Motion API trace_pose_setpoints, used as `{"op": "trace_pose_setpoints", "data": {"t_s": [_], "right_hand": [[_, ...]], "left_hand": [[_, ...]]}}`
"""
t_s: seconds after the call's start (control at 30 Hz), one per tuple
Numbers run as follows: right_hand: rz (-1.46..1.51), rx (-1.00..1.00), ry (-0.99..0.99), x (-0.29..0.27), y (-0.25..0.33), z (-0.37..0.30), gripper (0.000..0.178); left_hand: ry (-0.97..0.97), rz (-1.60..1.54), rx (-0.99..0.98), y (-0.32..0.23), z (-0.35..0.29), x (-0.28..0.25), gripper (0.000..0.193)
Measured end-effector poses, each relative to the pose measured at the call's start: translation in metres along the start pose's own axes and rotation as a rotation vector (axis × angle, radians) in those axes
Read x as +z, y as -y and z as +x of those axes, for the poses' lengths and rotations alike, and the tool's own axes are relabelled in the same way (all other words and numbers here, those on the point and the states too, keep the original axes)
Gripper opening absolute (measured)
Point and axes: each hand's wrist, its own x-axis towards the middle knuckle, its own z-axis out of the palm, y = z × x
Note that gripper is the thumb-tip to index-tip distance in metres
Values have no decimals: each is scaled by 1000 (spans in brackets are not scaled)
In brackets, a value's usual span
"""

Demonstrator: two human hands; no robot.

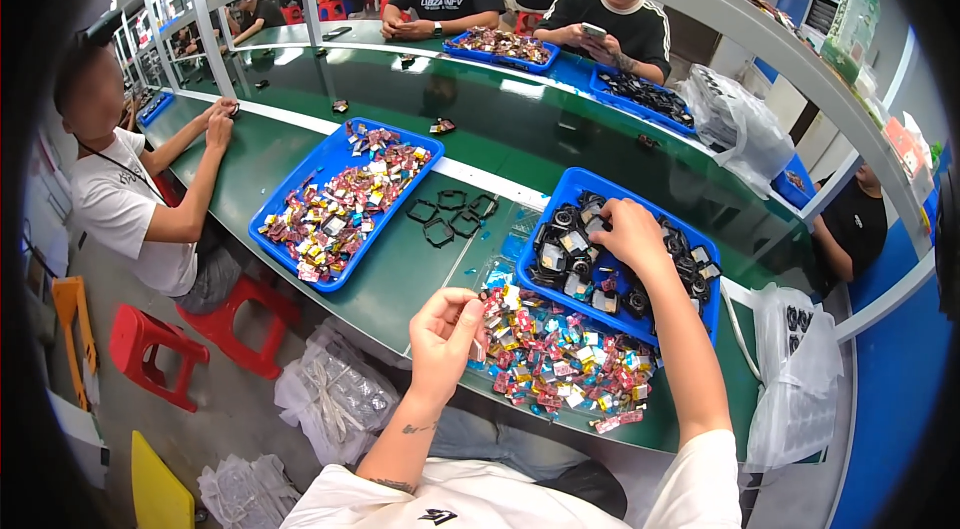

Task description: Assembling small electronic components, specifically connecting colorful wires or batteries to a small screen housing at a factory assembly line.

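Note:
My left hand (440, 337) is raised over the near edge of the bench, thumb and fingers pinched on a small reddish electronic part (481, 341). Beneath and beside it spreads a loose pile of small electronic parts (565, 354) in red, yellow, white and blue. My right hand (632, 232) reaches into a blue tray (618, 321) of black watch-like cases (560, 254), some with pale square insides. Its fingers are curled down among the cases; whether one is gripped is hidden.
Left of me stands another blue tray (345, 281) full of reddish parts, near several black frames (452, 216) on the green bench (400, 264). A plastic-wrapped stack (795, 379) stands at right. A co-worker (130, 184) sits at left by red stools (240, 324); others sit across. Metal rails arch overhead.

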Motion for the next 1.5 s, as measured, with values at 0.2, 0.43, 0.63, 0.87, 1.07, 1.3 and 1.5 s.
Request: {"op": "trace_pose_setpoints", "data": {"t_s": [0.2, 0.43, 0.63, 0.87, 1.07, 1.3, 1.5], "right_hand": [[198, -22, 41, -15, -11, -6, 22], [1189, -15, 291, -69, 44, -44, 20], [1409, -53, 420, -71, 72, -63, 26], [1351, -102, 386, -73, 74, -69, 25], [1234, -173, 309, -59, 73, -72, 26], [1131, -222, 173, -62, 79, -72, 23], [1047, -339, -2, -60, 79, -72, 18]], "left_hand": [[73, 155, -7, -15, 13, 6, 6], [293, 371, -51, -58, 28, 37, 6], [292, 533, 74, -59, 34, 60, 7], [147, 594, 152, -41, 35, 62, 7], [84, 539, 127, -38, 33, 59, 7], [59, 552, 88, -37, 36, 62, 8], [35, 562, 98, -35, 34, 69, 8]]}}
